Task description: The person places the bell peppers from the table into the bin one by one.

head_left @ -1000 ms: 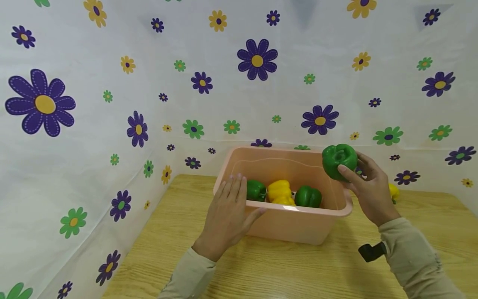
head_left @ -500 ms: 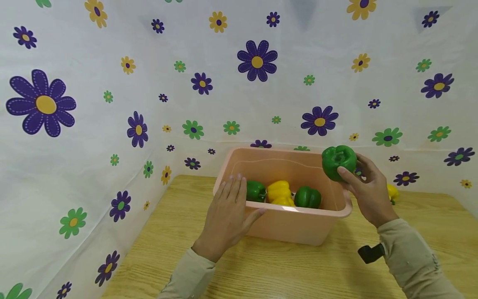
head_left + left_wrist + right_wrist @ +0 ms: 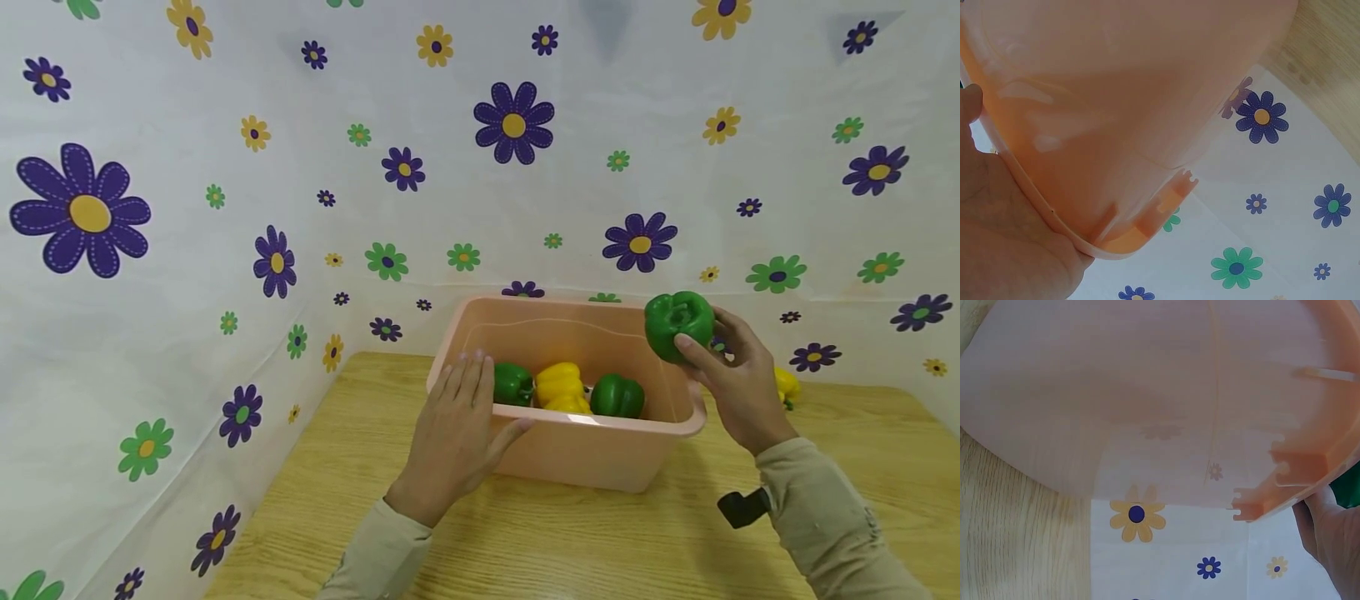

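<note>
My right hand [image 3: 746, 387] pinches a green bell pepper [image 3: 678, 325] by its side, thumb in front, stem end facing me. It is held above the right end of a peach plastic bin [image 3: 577, 450]. My left hand [image 3: 457, 429] rests on the bin's front rim near the left corner, fingers straight and pointing inward, thumb along the rim. Inside the bin lie a green bell pepper [image 3: 513, 384] partly behind my left fingers, yellow bell pepper [image 3: 559, 382] in the middle, and another green bell pepper [image 3: 618, 396] at the right. In the left wrist view, my left palm [image 3: 1016, 231] lies along the rim.
A yellow bell pepper [image 3: 786, 385] lies on the wooden table [image 3: 570, 542] at the right, partly hidden behind my right hand. Flower-printed white sheeting [image 3: 555, 192] stands behind and to the left of the table. A black band piece [image 3: 744, 507] hangs at my right wrist.
</note>
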Demonstrator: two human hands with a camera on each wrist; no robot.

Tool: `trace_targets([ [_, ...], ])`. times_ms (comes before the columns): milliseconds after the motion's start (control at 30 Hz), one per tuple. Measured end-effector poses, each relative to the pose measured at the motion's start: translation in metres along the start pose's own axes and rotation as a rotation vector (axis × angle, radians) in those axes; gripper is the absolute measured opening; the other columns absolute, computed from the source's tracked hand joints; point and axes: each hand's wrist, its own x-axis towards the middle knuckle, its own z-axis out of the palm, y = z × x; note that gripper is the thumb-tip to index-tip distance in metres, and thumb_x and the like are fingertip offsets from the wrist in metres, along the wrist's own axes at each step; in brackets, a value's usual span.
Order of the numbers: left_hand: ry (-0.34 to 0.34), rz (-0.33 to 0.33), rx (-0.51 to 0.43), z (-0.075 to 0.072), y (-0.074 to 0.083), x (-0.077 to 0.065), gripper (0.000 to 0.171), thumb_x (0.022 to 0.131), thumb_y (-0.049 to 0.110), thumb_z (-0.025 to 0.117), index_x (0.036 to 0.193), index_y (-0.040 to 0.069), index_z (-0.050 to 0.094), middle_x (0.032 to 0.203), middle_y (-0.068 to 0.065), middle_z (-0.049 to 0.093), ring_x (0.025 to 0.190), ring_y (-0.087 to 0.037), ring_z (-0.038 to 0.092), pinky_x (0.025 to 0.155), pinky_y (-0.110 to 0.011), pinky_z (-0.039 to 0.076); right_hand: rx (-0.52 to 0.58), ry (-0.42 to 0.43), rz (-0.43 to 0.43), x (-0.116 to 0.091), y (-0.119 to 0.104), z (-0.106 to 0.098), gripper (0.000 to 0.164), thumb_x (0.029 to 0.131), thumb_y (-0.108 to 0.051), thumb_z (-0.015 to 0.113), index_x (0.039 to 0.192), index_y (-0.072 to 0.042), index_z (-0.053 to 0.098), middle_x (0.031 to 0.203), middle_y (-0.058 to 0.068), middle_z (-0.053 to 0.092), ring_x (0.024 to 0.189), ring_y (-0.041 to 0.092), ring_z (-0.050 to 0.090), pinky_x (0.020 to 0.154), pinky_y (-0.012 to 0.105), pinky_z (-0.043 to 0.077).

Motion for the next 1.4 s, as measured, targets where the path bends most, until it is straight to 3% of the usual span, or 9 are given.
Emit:
trace_targets([
  [367, -0.006, 0.0, -0.005, 0.0012, -0.0001, -0.0005, 0.089, 0.101, 0.065, 0.041, 0.154, -0.007, 0.034, 0.16, -0.022, 0.032, 0.148, -0.037, 0.032, 0.124, -0.045, 0.02, -0.039, 0.0, 0.016, -0.0002, 0.0006, -0.0003, 0.062, 0.099, -0.012, 0.068, 0.153, -0.012, 0.038, 0.149, 0.02, 0.036, 0.112, 0.009, 0.06, 0.086, 0.023, 0.055],
  [700, -0.009, 0.0, -0.003, 0.0013, 0.0005, -0.001, 0.089, 0.101, 0.065, 0.041, 0.154, -0.007, 0.034, 0.161, -0.022, 0.031, 0.149, -0.037, 0.031, 0.124, -0.046, 0.021, -0.112, -0.009, 0.026, 0.0005, -0.001, -0.0005, 0.063, 0.099, -0.014, 0.068, 0.154, -0.011, 0.037, 0.135, 0.007, 0.045, 0.11, 0.009, 0.061, 0.085, 0.021, 0.056],
  [900, 0.021, 0.018, 0.001, 0.0007, 0.0004, -0.0005, 0.088, 0.101, 0.063, 0.044, 0.153, -0.008, 0.036, 0.16, -0.023, 0.033, 0.147, -0.038, 0.034, 0.123, -0.046, 0.022, -0.113, -0.024, 0.008, 0.0013, -0.0023, -0.0012, 0.062, 0.098, -0.012, 0.068, 0.153, -0.011, 0.039, 0.136, 0.006, 0.046, 0.11, 0.01, 0.061, 0.085, 0.021, 0.056],
  [1167, 0.009, 0.014, -0.002, 0.0005, 0.0003, -0.0008, 0.088, 0.101, 0.063, 0.045, 0.154, -0.007, 0.034, 0.161, -0.023, 0.031, 0.148, -0.038, 0.031, 0.123, -0.046, 0.021, -0.162, -0.034, 0.0, 0.002, -0.0021, -0.0016, 0.063, 0.098, -0.012, 0.068, 0.153, -0.01, 0.038, 0.136, 0.006, 0.045, 0.112, 0.012, 0.059, 0.086, 0.018, 0.055],
  [1400, 0.01, 0.021, 0.013, 0.0004, -0.0002, -0.0002, 0.088, 0.101, 0.063, 0.045, 0.153, -0.008, 0.034, 0.16, -0.023, 0.031, 0.148, -0.037, 0.031, 0.124, -0.046, 0.021, -0.199, -0.043, 0.031, 0.0026, -0.0028, -0.0025, 0.067, 0.099, -0.015, 0.067, 0.156, -0.013, 0.034, 0.143, 0.014, 0.042, 0.112, 0.012, 0.058, 0.086, 0.018, 0.055],
])
